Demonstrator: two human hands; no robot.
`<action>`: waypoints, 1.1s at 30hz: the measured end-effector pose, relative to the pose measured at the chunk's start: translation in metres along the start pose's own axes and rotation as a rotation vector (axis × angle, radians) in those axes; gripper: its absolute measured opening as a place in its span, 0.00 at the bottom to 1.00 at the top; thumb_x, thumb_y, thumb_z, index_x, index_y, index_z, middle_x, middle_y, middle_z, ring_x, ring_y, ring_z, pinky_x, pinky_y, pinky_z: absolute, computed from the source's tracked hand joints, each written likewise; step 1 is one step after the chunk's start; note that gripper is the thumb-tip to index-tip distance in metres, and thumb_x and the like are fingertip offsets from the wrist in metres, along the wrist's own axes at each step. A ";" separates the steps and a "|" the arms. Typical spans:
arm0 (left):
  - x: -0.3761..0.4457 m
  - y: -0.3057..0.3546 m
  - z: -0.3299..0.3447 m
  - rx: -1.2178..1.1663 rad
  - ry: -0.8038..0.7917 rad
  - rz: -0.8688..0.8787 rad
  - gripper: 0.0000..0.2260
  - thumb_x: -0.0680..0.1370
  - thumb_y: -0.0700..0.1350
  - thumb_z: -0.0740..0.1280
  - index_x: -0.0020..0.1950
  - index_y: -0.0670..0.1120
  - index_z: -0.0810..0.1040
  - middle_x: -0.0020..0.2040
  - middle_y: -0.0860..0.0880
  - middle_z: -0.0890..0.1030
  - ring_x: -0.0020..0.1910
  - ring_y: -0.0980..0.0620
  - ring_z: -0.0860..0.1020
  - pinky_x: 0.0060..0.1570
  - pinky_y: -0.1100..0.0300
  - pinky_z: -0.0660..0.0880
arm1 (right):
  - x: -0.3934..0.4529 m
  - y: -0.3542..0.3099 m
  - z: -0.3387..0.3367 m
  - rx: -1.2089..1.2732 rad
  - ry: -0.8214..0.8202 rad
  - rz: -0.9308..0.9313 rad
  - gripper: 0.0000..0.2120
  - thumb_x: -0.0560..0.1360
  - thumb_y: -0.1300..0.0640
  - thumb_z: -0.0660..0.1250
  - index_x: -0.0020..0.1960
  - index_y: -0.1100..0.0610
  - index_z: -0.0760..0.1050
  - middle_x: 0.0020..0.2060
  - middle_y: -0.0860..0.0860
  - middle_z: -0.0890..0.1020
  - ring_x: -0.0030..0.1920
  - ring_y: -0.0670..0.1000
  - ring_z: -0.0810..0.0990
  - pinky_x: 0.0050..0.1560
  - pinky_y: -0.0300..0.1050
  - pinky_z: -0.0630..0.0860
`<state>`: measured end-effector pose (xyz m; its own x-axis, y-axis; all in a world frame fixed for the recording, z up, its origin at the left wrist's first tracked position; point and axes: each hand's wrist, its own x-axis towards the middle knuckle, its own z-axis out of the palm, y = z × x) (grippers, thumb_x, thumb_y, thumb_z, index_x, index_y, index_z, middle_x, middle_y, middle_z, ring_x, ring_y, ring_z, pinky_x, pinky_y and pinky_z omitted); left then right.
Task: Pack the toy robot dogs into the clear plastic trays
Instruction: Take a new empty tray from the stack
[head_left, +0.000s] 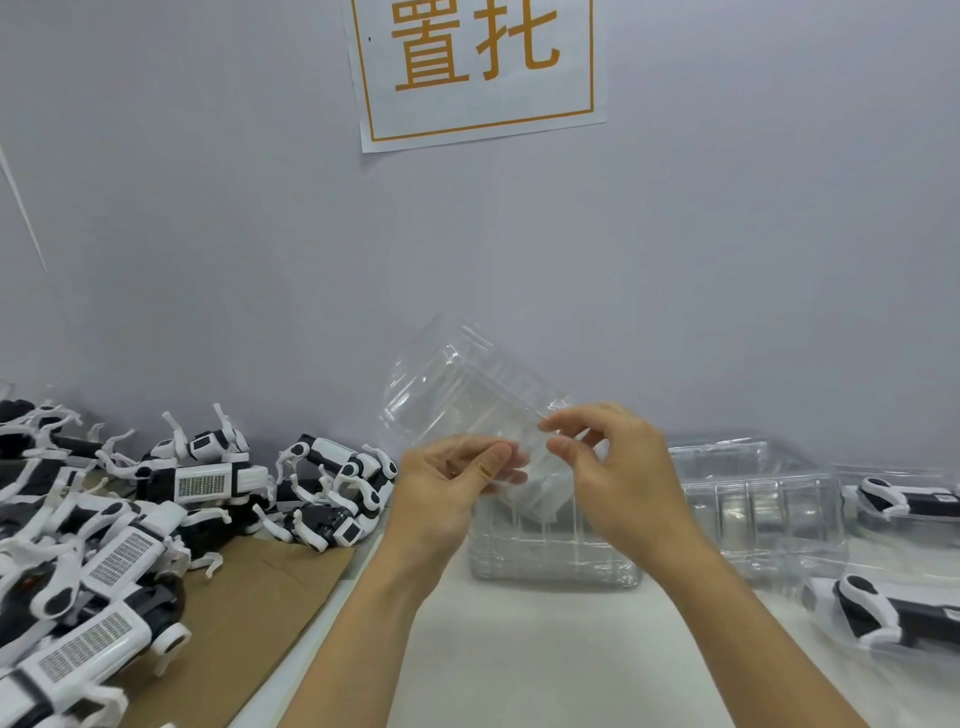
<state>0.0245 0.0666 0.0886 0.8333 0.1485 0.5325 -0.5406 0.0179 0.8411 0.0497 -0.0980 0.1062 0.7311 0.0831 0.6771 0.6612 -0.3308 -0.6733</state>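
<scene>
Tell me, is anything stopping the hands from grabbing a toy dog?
Yes. Both hands, left and right, are busy pinching a clear tray in the air. The toy dogs lie piled at the left, with nothing visible covering them.

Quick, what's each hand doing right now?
Left hand: pinching the clear plastic tray.
Right hand: pinching the same tray's edge.

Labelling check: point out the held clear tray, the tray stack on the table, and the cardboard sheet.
held clear tray (457, 384), head view, upper wall
tray stack (550, 556), head view, front side
cardboard sheet (260, 597), head view, bare middle
</scene>
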 end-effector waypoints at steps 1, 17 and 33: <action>0.000 0.001 0.001 0.023 -0.003 0.006 0.05 0.72 0.46 0.73 0.44 0.47 0.87 0.43 0.43 0.87 0.42 0.44 0.86 0.41 0.64 0.79 | 0.000 0.001 -0.002 0.011 0.008 0.016 0.10 0.76 0.63 0.71 0.45 0.48 0.82 0.44 0.43 0.82 0.44 0.40 0.77 0.46 0.27 0.70; 0.002 0.003 -0.009 0.087 -0.084 -0.025 0.08 0.77 0.39 0.68 0.45 0.46 0.87 0.43 0.42 0.87 0.42 0.44 0.86 0.44 0.59 0.80 | 0.013 0.025 -0.037 0.196 0.243 0.194 0.13 0.78 0.63 0.68 0.42 0.46 0.82 0.39 0.41 0.83 0.39 0.40 0.79 0.41 0.29 0.73; 0.008 0.021 -0.010 -0.803 0.041 -0.078 0.15 0.80 0.44 0.60 0.53 0.58 0.85 0.58 0.54 0.83 0.61 0.49 0.81 0.54 0.54 0.80 | 0.017 0.048 -0.055 0.416 0.589 0.371 0.11 0.81 0.58 0.66 0.43 0.46 0.80 0.40 0.43 0.80 0.40 0.42 0.75 0.47 0.46 0.73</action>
<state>0.0189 0.0779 0.1102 0.8756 0.1532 0.4580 -0.4118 0.7323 0.5424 0.0848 -0.1640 0.1020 0.7835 -0.5102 0.3548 0.4859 0.1469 -0.8616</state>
